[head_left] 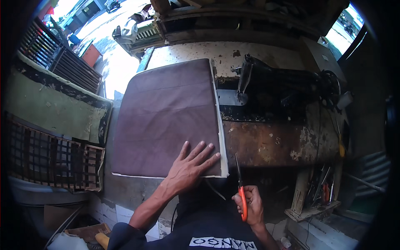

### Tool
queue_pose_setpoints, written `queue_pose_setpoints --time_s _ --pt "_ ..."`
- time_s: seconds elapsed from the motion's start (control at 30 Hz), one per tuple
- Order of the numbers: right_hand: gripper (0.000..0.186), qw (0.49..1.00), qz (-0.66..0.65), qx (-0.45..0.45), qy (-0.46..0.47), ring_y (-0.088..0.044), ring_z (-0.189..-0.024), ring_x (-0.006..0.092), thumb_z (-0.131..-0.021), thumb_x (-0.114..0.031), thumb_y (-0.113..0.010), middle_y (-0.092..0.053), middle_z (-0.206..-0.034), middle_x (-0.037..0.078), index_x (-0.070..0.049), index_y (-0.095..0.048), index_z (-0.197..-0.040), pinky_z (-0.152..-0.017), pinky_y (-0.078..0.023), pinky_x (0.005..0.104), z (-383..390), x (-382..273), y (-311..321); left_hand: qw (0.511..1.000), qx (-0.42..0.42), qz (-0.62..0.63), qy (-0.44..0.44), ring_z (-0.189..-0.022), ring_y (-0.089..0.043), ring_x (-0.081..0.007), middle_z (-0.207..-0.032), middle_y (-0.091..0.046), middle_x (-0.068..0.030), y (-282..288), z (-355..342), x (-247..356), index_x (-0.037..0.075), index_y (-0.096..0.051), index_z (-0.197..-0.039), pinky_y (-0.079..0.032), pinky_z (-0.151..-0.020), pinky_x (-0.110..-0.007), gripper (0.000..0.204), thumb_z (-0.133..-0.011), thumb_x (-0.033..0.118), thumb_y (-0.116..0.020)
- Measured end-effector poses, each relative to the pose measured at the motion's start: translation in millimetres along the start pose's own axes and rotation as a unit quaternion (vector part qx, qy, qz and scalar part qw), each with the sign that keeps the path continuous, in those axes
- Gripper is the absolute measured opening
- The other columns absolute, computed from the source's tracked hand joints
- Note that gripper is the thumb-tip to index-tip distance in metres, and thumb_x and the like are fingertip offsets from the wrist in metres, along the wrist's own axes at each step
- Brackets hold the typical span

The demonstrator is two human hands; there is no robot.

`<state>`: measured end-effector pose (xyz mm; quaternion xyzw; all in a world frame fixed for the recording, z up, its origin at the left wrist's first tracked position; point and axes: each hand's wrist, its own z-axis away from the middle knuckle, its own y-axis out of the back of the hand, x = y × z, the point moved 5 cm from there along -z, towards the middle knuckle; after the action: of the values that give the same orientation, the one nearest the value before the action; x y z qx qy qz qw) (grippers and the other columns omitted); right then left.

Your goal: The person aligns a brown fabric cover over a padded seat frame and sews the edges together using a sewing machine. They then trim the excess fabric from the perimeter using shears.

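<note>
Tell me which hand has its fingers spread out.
It is the left hand, resting palm-down on the brown panel; the right hand is instead curled around the handle of the orange-handled scissors.

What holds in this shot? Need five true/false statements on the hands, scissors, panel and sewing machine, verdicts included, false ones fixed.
1. The left hand rests on the brown panel. True.
2. The right hand holds orange-handled scissors. True.
3. The scissors are held with the blades pointing back at the person's body. False: the blades point away from the body.
4. A dark sewing machine stands to the right of the panel. True.
5. The panel is bright green right to its edges. False: it is brown, with pale edging along its right side.
</note>
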<state>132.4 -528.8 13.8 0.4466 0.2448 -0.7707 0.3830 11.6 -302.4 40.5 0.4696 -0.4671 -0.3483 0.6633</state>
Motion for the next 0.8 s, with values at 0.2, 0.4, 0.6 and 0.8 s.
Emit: queue_pose_setpoints --time_s 0.2,0.4,0.6,0.8 --pt "0.051 0.995 -0.039 -0.081 -0.045 -0.065 -0.076 0.0111 -0.103 -0.040 -0.069 -0.072 -0.098 0.012 0.002 -0.050 -0.125 -0.070 -0.054 0.0262 21 19 -17 0.991 0.129 0.001 0.032 -0.155 -0.040 -0.0339 -0.164 -0.048 -0.0105 11 -32 -9 0.021 -0.049 -0.159 -0.024 -0.129 -0.057 0.082 -0.082 0.014 -0.075" --pt "0.053 0.996 0.004 -0.077 -0.049 -0.065 -0.076 0.0106 -0.102 -0.046 -0.070 -0.069 -0.093 0.008 0.000 -0.054 -0.123 -0.069 -0.053 0.0250 -7 8 -34 0.990 0.133 0.039 0.008 -0.152 -0.044 -0.0333 -0.159 -0.053 -0.0102 5 -24 -11 0.020 -0.052 -0.156 -0.028 -0.127 -0.058 0.077 -0.085 0.025 -0.080" --pt "0.051 0.996 -0.006 -0.067 -0.060 -0.064 -0.075 0.0100 -0.103 -0.047 -0.069 -0.066 -0.090 0.006 -0.001 -0.055 -0.120 -0.070 -0.055 0.0255 -18 3 -46 0.987 0.158 0.028 -0.017 -0.148 -0.049 -0.0317 -0.154 -0.058 -0.0075 0 -15 -11 0.022 -0.061 -0.148 -0.032 -0.126 -0.058 0.069 -0.083 0.028 -0.083" --pt "0.050 0.997 -0.020 -0.051 -0.049 -0.064 -0.075 0.0106 -0.103 -0.047 -0.069 -0.065 -0.089 0.007 -0.001 -0.056 -0.118 -0.071 -0.055 0.0257 -17 -2 -49 0.984 0.172 0.029 -0.026 -0.147 -0.051 -0.0312 -0.152 -0.060 -0.0071 0 -17 -8 0.024 -0.063 -0.146 -0.033 -0.125 -0.058 0.069 -0.081 0.029 -0.085"
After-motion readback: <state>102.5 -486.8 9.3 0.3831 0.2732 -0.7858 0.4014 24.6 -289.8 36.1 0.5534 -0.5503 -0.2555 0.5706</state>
